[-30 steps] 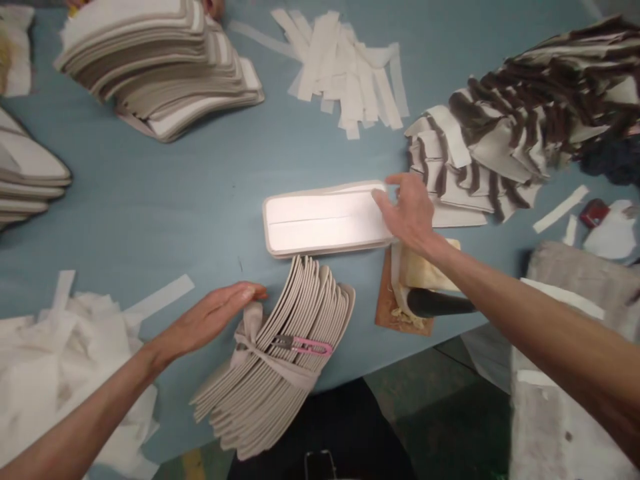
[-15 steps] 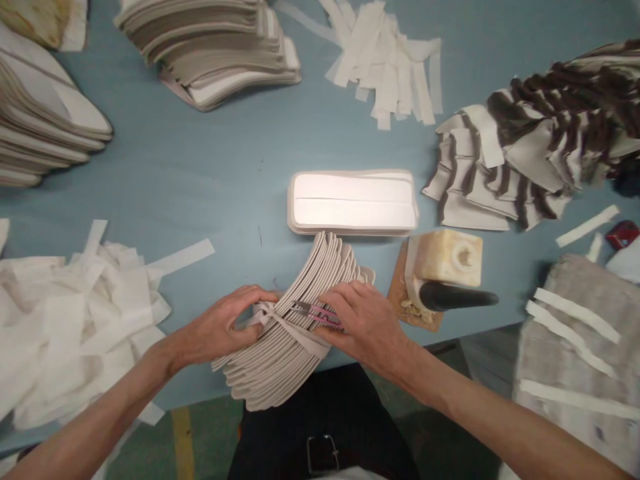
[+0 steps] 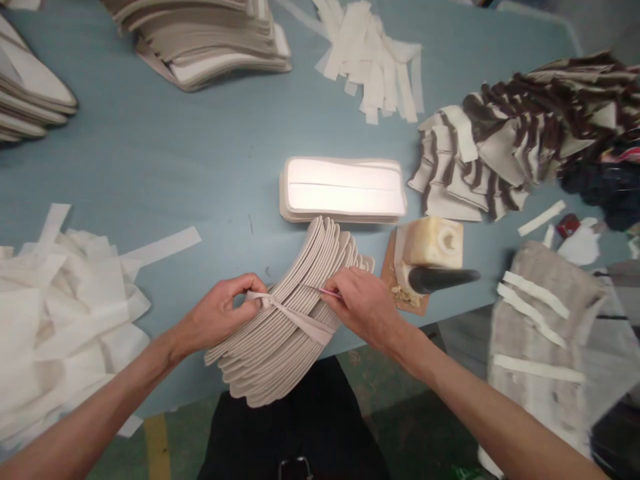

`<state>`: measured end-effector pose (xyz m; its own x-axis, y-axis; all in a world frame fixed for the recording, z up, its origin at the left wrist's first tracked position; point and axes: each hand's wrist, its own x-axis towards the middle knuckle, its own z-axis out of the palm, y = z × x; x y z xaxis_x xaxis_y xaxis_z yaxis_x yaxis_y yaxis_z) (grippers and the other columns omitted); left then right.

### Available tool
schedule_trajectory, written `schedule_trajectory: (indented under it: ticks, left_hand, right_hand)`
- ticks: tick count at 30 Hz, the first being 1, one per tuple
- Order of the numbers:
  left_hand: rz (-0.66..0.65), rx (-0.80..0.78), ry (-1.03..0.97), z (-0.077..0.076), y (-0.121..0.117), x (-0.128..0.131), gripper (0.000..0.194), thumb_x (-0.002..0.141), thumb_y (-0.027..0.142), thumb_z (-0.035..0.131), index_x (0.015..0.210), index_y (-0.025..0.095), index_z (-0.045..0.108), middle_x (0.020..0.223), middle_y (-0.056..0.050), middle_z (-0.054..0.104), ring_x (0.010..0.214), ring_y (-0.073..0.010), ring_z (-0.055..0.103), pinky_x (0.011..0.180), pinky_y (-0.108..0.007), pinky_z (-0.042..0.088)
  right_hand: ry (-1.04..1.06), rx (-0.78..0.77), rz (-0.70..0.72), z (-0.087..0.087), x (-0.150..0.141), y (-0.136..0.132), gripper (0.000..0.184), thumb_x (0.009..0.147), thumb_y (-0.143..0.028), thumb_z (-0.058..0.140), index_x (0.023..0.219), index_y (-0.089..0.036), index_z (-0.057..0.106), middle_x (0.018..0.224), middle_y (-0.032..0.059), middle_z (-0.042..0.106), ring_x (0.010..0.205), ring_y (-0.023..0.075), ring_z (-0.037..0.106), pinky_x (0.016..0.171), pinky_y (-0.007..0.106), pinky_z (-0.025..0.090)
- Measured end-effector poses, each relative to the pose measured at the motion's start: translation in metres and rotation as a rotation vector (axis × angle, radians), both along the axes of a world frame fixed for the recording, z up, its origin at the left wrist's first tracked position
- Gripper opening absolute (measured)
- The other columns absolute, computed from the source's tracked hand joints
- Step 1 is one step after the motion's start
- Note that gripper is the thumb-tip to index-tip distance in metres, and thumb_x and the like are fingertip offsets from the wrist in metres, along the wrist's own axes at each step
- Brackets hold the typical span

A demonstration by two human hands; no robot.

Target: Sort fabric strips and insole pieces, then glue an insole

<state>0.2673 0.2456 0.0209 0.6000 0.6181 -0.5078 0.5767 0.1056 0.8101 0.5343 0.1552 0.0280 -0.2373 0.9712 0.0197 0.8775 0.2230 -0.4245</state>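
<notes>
A fanned bundle of grey curved pieces [image 3: 295, 313] lies at the near edge of the blue table [image 3: 200, 180], bound by a grey tie strip [image 3: 305, 323]. My left hand [image 3: 220, 313] is closed, pinching the tie's knot at the bundle's left side. My right hand [image 3: 363, 303] is closed on a pink-handled thread snip [image 3: 327, 291], whose metal tip lies across the top of the bundle towards the knot. Just beyond the bundle sits a flat white rectangular stack [image 3: 344, 190].
A yellowish block [image 3: 433, 243] and a black handle [image 3: 440, 279] rest on a brown board right of the bundle. White strips [image 3: 65, 313] are heaped at the left, more at the top [image 3: 373, 60]. Grey stacks [image 3: 210, 33] stand at the back, brown-striped pieces [image 3: 510, 140] right.
My right hand left the white stack, came down to the bundle and took the pink snip. My left hand closed on the knot. The snip's tip now points towards the knot.
</notes>
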Motion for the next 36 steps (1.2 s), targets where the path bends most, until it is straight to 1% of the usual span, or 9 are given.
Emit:
schedule_trajectory:
  ticks: [4,6,9,14,20,24,29,33,36]
  left_hand:
    - [-0.043,-0.015,-0.092,-0.004,0.004,-0.001,0.020,0.086,0.040,0.052,0.085,0.022,0.062,0.083,0.001,0.066,0.083,-0.0203,0.063,0.077,-0.031,0.049]
    - [-0.061,-0.033,-0.092,-0.005,0.008,0.003,0.032,0.092,0.050,0.050,0.099,0.022,0.065,0.091,-0.001,0.069,0.089,-0.0226,0.065,0.081,-0.033,0.049]
    - [-0.098,0.038,0.026,-0.005,0.015,0.015,0.057,0.090,0.069,0.049,0.117,0.022,0.066,0.100,-0.004,0.071,0.089,-0.0255,0.065,0.081,-0.038,0.048]
    - [-0.270,0.209,0.229,0.001,0.020,0.037,0.068,0.084,0.076,0.056,0.125,0.022,0.064,0.095,-0.005,0.070,0.080,-0.0270,0.065,0.072,-0.038,0.043]
    - [-0.317,0.246,0.172,-0.006,0.022,0.029,0.060,0.091,0.072,0.051,0.119,0.022,0.065,0.074,0.001,0.066,0.067,-0.0224,0.063,0.065,-0.034,0.043]
    - [-0.356,0.174,0.119,-0.005,0.027,0.019,0.059,0.090,0.067,0.056,0.124,0.020,0.065,0.070,0.003,0.063,0.065,-0.0201,0.062,0.062,-0.031,0.044]
    - [-0.376,0.087,0.075,0.000,0.026,0.006,0.058,0.097,0.064,0.048,0.130,0.019,0.063,0.077,0.001,0.068,0.071,-0.0197,0.065,0.067,-0.031,0.045]
    - [-0.323,0.093,0.089,-0.003,0.013,-0.006,0.057,0.098,0.064,0.048,0.130,0.019,0.064,0.077,0.001,0.067,0.072,-0.0202,0.065,0.069,-0.032,0.046]
    - [-0.237,0.179,0.136,-0.005,0.001,-0.008,0.059,0.095,0.064,0.051,0.131,0.018,0.064,0.084,-0.002,0.068,0.078,-0.0230,0.067,0.075,-0.035,0.049]
  right_hand:
    - [0.307,-0.091,-0.405,0.006,0.009,-0.011,0.016,0.105,-0.037,0.054,0.100,-0.022,0.061,0.081,0.0013,0.069,0.071,0.0178,0.063,0.067,0.031,0.046]
    - [0.444,-0.070,-0.656,0.007,0.013,-0.024,0.021,0.105,-0.041,0.052,0.111,-0.023,0.060,0.078,-0.0004,0.067,0.070,0.0179,0.062,0.067,0.031,0.048]
    - [0.564,-0.068,-0.894,-0.005,0.009,-0.051,0.029,0.105,-0.048,0.049,0.104,-0.022,0.062,0.074,-0.0003,0.065,0.067,0.0179,0.059,0.065,0.031,0.048]
    - [0.453,-0.225,-1.032,-0.056,-0.013,-0.087,0.041,0.106,-0.052,0.037,0.094,-0.021,0.061,0.074,0.0042,0.071,0.062,0.0203,0.063,0.058,0.031,0.050]
    - [0.195,-0.209,-1.093,-0.099,-0.015,-0.082,0.032,0.103,-0.039,0.041,0.098,-0.020,0.067,0.077,0.0095,0.073,0.073,0.0287,0.071,0.063,0.035,0.050]
    - [0.124,-0.166,-1.050,-0.086,-0.008,-0.082,0.027,0.095,-0.034,0.054,0.110,-0.017,0.068,0.101,0.0187,0.075,0.094,0.0350,0.071,0.079,0.044,0.055]
    - [0.096,0.079,-0.818,-0.021,-0.004,-0.073,0.032,0.099,-0.031,0.058,0.129,-0.021,0.061,0.123,0.0164,0.072,0.112,0.0325,0.070,0.095,0.049,0.057]
    - [0.069,0.145,-0.423,0.026,-0.005,-0.033,0.047,0.094,-0.031,0.071,0.138,-0.021,0.058,0.133,0.0159,0.070,0.124,0.0338,0.065,0.104,0.054,0.054]
    - [0.000,0.099,-0.109,0.037,-0.004,0.006,0.055,0.090,-0.029,0.076,0.140,-0.017,0.058,0.141,0.0178,0.066,0.128,0.0346,0.061,0.109,0.055,0.051]
